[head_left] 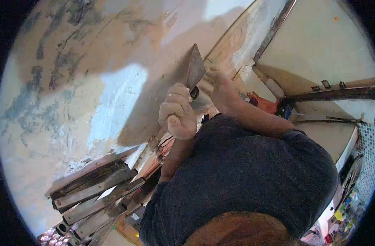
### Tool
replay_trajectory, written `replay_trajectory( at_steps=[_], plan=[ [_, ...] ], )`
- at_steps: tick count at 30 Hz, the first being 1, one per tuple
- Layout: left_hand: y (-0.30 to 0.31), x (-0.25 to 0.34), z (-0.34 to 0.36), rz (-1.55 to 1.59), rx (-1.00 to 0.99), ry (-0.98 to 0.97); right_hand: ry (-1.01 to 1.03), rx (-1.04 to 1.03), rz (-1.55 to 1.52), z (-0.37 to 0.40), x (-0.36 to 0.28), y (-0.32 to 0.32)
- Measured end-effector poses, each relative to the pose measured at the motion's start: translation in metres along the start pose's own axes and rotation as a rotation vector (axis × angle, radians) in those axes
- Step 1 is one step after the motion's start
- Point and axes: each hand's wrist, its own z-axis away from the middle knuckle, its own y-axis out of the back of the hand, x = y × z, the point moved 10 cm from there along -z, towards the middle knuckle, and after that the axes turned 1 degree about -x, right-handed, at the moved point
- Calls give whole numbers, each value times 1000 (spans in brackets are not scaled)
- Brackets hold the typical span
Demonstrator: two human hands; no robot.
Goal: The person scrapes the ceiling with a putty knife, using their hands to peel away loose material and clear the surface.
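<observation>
My left hand is closed in a fist, its fingers wrapped round the handle end of a trowel. The pointed metal blade stands up from the fist, tip toward the top of the view, close in front of the plastered wall. Right beside the blade's lower edge is my right hand, back of the hand toward me, fingers bent toward the trowel. Its fingertips are partly hidden, and I cannot tell what they hold. Both forearms reach out from a dark shirt.
Several long hollow metal bars lie stacked at lower left against the wall. A wooden-edged strip runs along the wall's corner. A reddish object sits beyond my right forearm. Small mosaic tiles and mixed clutter are at far right.
</observation>
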Motion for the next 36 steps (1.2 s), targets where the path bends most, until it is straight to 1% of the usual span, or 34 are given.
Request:
replay_trajectory(
  at_steps=[1,3,4,6,7,9,10,12,13,14,15,16,17,18,19,20,21,22,24,25,26,28,29,33,36],
  plan=[
    [-1,3,-1,-3,8,-3,-4,-2,8,1,-8,2],
    [-10,8,-3,36,-44,-8,-511,-390,-318,21,19,-38],
    [-8,6,0,35,-34,-11,-516,-387,-309,18,19,-38],
    [-12,-17,10,19,-94,147,-285,-458,-239,2,1,-39],
    [-13,-15,16,21,-88,142,-286,-459,-231,-11,1,-29],
    [-4,-43,47,-248,-7,583,-175,-541,-108,-37,-8,-13],
    [-7,-32,45,-246,-11,579,-170,-545,-108,-32,-15,-21],
    [-19,-40,64,-303,-185,952,-47,-550,45,-21,-30,-34],
    [-18,-50,84,-147,-85,1111,-52,-545,39,-24,-29,-31],
    [-12,-55,89,-151,-81,1117,-47,-655,97,-25,-29,-39],
    [-15,-69,105,-67,-176,1267,-42,-768,155,-21,-28,-49],
    [-23,-76,120,20,-274,1411,-45,-771,153,-21,-29,-52],
    [-23,-79,117,-42,-198,1326,-7,-735,223,-25,-31,-54],
    [-24,-84,116,-45,-201,1326,32,-697,292,-27,-36,-57],
    [-21,-92,116,113,-41,1353,34,-697,289,-25,-39,-62],
    [-19,-100,117,271,123,1371,140,-615,390,-24,-48,-60],
    [-27,-99,104,297,130,1353,242,-527,491,-22,-54,-56],
    [-31,-98,103,295,132,1360,238,-522,487,-21,-48,-53],
    [-13,-98,106,92,295,1371,811,-169,863,-4,-83,-33],
    [-14,-98,105,138,170,1357,931,-274,915,8,-85,-39],
    [-15,-95,104,138,170,1354,933,-278,915,9,-89,-34],
    [-3,-83,94,-120,230,1322,1128,-501,1173,40,-89,-69],
    [-3,-85,92,-125,232,1324,1021,-604,1200,36,-81,-75],
    [-18,-95,80,-74,222,1321,1029,-557,1199,27,-81,-80],
    [-29,-83,73,-156,243,1315,954,-591,1181,33,-88,-83]
  ],
)
